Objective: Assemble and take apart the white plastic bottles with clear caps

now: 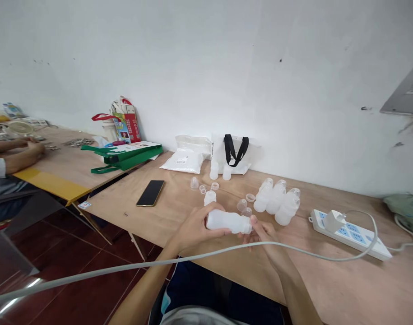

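Observation:
My left hand (192, 228) is wrapped round the body of a white plastic bottle (226, 221) held sideways over the wooden table (314, 266). My right hand (263, 232) pinches the bottle's neck end with its fingertips. Just behind lie small clear caps (242, 205) and rings (250, 197). Another white bottle (209, 197) stands behind my left hand. A group of three white bottles (276, 201) lies to the right.
A black phone (150, 192) lies left of my hands. A power strip (348, 232) with a charger and white cable sits at right. White bags (187, 160) lean by the wall. At far left, another person's arms (20, 155) rest on a second table by a green bag (125, 155).

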